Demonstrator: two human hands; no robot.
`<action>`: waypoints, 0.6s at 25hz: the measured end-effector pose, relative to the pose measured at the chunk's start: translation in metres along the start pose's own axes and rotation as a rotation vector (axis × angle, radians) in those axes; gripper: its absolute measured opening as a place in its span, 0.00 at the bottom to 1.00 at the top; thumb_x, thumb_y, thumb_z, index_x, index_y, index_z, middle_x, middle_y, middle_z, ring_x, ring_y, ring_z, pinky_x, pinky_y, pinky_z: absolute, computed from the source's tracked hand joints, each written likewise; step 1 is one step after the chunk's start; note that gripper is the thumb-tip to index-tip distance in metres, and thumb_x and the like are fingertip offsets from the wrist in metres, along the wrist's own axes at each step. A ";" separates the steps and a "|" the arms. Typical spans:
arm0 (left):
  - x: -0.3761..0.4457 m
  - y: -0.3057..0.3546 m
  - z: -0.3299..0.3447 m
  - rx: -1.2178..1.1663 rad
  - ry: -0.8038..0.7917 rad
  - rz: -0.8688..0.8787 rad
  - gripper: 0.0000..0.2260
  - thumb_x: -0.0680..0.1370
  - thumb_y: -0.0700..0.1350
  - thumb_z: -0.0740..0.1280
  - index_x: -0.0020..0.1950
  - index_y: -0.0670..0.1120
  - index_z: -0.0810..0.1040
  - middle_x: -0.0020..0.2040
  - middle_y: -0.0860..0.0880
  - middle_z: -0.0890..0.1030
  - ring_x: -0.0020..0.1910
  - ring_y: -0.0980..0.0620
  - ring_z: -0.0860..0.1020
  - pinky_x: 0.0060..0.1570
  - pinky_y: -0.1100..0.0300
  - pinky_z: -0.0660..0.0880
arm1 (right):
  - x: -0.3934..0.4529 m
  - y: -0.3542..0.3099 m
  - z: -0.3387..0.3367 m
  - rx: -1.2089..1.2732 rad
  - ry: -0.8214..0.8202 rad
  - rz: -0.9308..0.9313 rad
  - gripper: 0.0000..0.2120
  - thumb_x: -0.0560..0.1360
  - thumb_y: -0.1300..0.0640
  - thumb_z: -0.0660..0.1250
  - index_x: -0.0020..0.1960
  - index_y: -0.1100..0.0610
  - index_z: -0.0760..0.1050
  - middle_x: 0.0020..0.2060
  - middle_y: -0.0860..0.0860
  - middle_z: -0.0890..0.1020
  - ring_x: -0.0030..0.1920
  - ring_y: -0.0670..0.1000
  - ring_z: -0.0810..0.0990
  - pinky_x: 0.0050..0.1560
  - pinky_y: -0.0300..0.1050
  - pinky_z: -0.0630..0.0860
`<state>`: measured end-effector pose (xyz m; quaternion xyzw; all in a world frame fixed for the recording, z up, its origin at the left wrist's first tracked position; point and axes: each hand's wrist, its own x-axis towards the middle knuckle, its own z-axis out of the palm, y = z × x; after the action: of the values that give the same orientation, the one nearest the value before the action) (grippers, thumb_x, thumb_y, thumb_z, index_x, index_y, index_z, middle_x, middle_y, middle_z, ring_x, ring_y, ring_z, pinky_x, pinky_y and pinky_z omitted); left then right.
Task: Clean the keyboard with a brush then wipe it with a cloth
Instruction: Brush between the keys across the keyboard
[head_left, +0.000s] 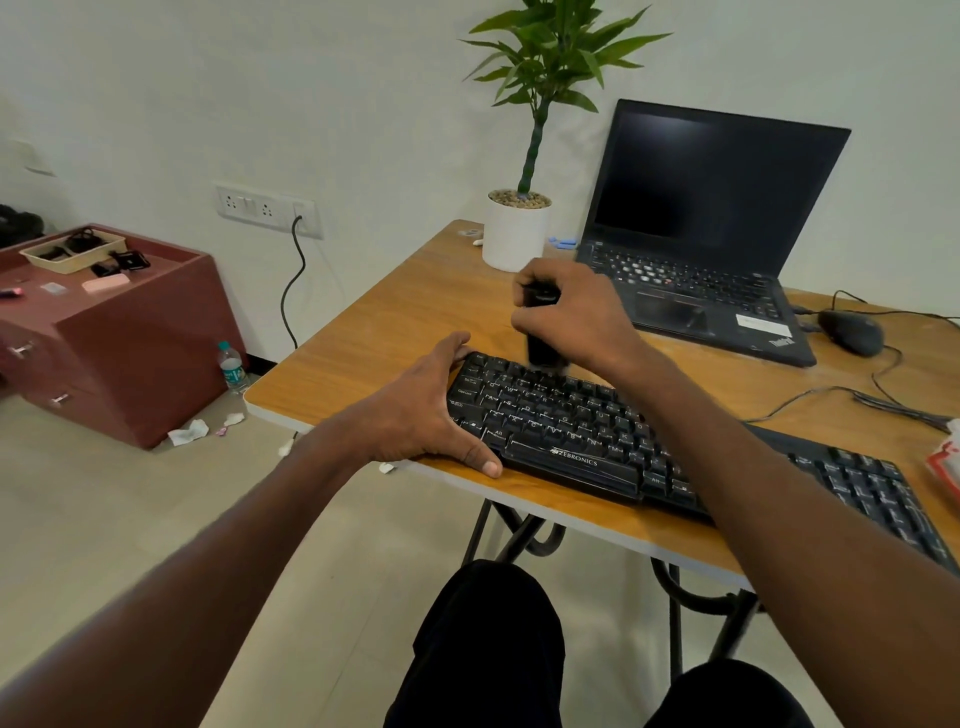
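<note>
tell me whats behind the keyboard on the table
Behind the keyboard stand a white plant pot, an open laptop and, to the right, a mouse. The right hand with the brush covers part of the table between them.

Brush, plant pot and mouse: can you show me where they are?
brush (540, 345): head view, on its black body below the right hand's fingers.
plant pot (514, 236): head view, on its white side wall.
mouse (852, 332): head view, on its dark rounded back.
</note>
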<state>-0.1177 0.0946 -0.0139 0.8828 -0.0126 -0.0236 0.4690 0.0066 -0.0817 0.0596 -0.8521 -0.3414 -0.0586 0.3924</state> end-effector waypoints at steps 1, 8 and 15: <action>0.000 -0.001 0.000 -0.003 -0.001 0.002 0.73 0.50 0.61 0.87 0.85 0.58 0.46 0.80 0.56 0.62 0.77 0.52 0.66 0.78 0.50 0.67 | 0.000 0.001 -0.002 -0.033 0.041 0.007 0.09 0.70 0.57 0.73 0.49 0.47 0.79 0.44 0.40 0.81 0.49 0.44 0.80 0.45 0.42 0.79; 0.001 -0.001 0.000 -0.017 -0.008 0.007 0.72 0.51 0.61 0.88 0.84 0.60 0.46 0.79 0.57 0.64 0.76 0.52 0.68 0.77 0.48 0.69 | -0.012 -0.005 0.010 0.329 -0.028 -0.018 0.15 0.78 0.61 0.74 0.63 0.50 0.78 0.55 0.47 0.77 0.48 0.50 0.84 0.37 0.44 0.85; 0.002 -0.003 0.001 -0.007 0.009 0.014 0.71 0.52 0.63 0.88 0.84 0.61 0.46 0.81 0.54 0.62 0.77 0.51 0.67 0.77 0.47 0.69 | -0.007 -0.015 0.006 0.020 -0.113 -0.133 0.11 0.81 0.54 0.69 0.62 0.45 0.77 0.53 0.41 0.79 0.55 0.48 0.79 0.54 0.48 0.81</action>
<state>-0.1160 0.0956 -0.0172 0.8812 -0.0166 -0.0162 0.4722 -0.0097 -0.0742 0.0622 -0.8255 -0.4193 -0.0330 0.3763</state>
